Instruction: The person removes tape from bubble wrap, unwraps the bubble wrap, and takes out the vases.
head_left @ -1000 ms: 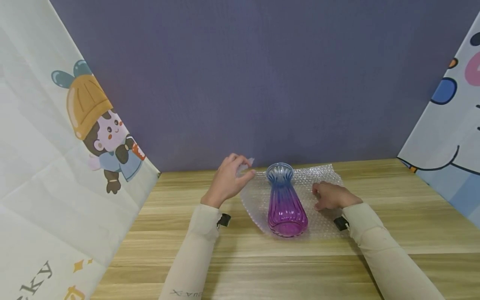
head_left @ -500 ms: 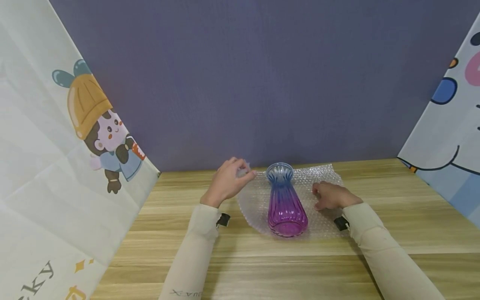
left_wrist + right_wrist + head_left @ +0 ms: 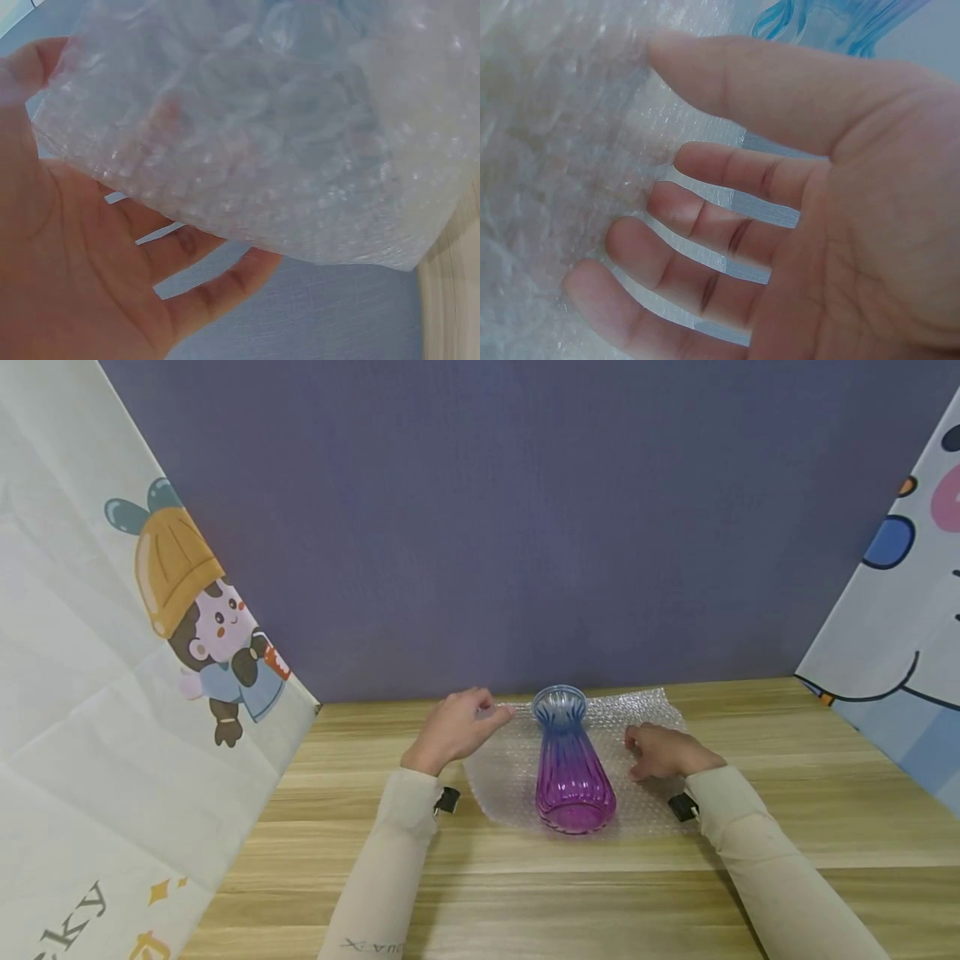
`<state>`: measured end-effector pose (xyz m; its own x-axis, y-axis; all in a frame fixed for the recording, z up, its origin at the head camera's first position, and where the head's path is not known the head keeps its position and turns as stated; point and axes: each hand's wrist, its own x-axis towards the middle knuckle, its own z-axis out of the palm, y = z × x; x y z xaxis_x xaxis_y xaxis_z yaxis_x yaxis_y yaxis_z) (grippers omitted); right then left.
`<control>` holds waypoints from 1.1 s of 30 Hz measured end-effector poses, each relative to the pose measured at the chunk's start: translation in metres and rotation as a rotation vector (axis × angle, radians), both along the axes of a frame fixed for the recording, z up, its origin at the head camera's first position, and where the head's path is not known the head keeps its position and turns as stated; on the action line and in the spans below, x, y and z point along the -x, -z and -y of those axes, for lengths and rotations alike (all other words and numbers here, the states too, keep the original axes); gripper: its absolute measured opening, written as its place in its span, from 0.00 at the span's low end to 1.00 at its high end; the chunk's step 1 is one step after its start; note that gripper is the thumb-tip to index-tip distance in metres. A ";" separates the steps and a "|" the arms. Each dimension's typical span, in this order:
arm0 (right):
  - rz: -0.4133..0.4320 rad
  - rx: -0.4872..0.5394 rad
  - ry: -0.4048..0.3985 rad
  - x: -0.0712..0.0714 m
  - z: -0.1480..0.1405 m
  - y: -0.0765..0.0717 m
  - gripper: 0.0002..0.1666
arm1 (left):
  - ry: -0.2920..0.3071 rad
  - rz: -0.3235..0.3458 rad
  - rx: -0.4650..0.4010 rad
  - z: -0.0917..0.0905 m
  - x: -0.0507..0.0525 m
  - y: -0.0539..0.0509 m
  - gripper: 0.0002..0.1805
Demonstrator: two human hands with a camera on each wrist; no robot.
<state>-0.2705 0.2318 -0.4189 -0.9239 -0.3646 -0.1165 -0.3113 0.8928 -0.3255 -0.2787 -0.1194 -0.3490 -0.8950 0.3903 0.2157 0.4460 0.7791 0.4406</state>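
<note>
A ribbed glass vase, blue at its mouth and purple toward its base, appears to lie on a sheet of bubble wrap, mouth away from me. My left hand is at the sheet's far left corner and seems to pinch it between thumb and fingers. In the left wrist view the clear wrap hangs over those fingers, so the grip is partly hidden. Right of the vase, my right hand rests its fingertips on the wrap. Its fingers are spread and relaxed in the right wrist view.
The wood-grain table carries the sheet near its far edge. Behind rises a plain dark blue-grey panel. Cartoon-printed white sheets border the left and right sides.
My left hand's fingers have come down slightly, and the wrap's raised left edge has lowered and spread further left. The vase and my right hand have stayed in place.
</note>
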 end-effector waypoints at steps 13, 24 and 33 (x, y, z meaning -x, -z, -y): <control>0.006 0.003 0.002 -0.001 0.000 -0.001 0.27 | 0.006 0.061 0.083 0.004 0.000 0.002 0.35; 0.006 0.003 0.002 -0.001 -0.001 0.000 0.28 | 0.024 0.174 0.139 0.005 -0.003 0.003 0.29; 0.010 0.003 0.004 0.000 -0.001 -0.001 0.27 | 0.051 0.276 0.207 0.013 -0.005 0.003 0.26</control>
